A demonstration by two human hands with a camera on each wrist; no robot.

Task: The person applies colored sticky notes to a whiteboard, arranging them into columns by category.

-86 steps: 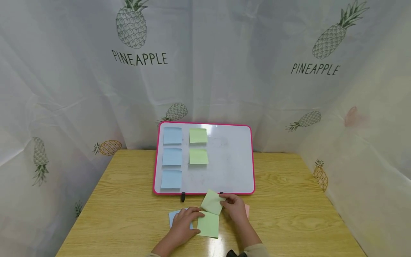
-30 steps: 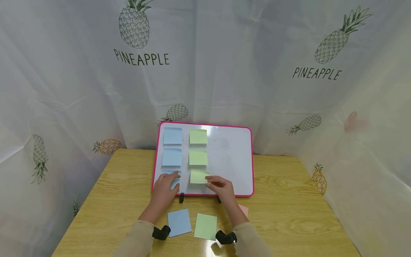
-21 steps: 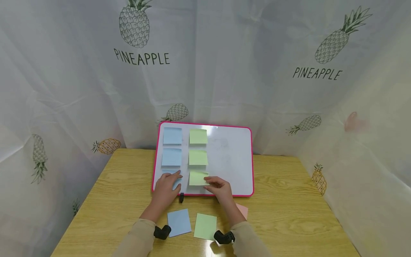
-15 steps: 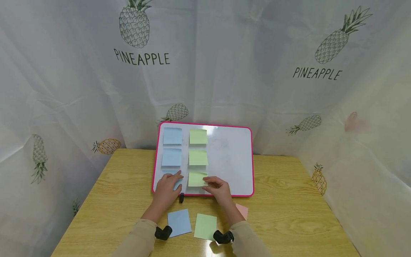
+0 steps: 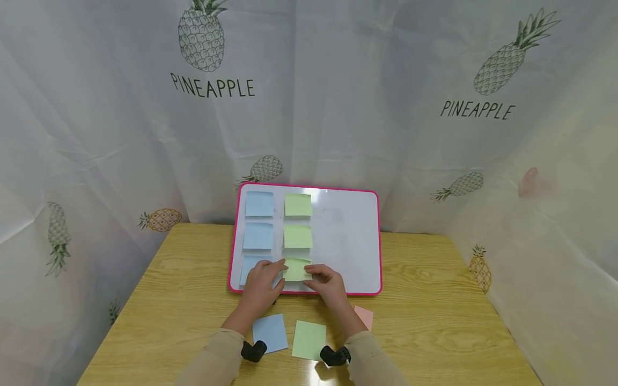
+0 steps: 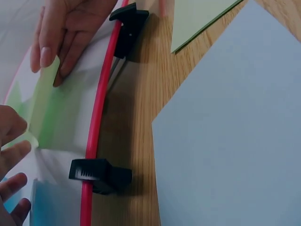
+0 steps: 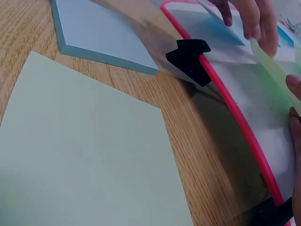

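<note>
Full width: pale curtain (image 5: 338, 128), printed with pineapples, behind a wood-grain desk (image 5: 193, 279). On the desk, one whiteboard (image 5: 345, 236), pink-rimmed, tilted back, black supports (image 6: 101, 174) at its lower rim.

Far left, foreground: beige left sleeve (image 5: 210, 359), black device (image 5: 253, 351) at the wrist.

Left column on the board: upper blue note (image 5: 259, 203); middle blue note (image 5: 258, 236); lower blue note (image 5: 248, 267), partly behind the hand.

Left hand (image 5: 260, 284): before the board's lower left; grip apart, fingers spread, tips touching the left edge of the lower green note.

Blue pad (image 5: 270, 332): flat on the desk, in front of the board.

Second column: upper green note (image 5: 298, 205); middle green note (image 5: 298, 236); lower green note (image 5: 296, 270), lowest in the column, just right of the lower blue note, part of its sheet standing off the board.

Green pad (image 5: 309, 339): on the desk, just right of the blue pad.

Right hand (image 5: 330, 287): grip clamped on the right edge of the lower green note, between thumb and finger.

Pink pad (image 5: 365, 316): on the desk, partly hidden by the right forearm.
</note>
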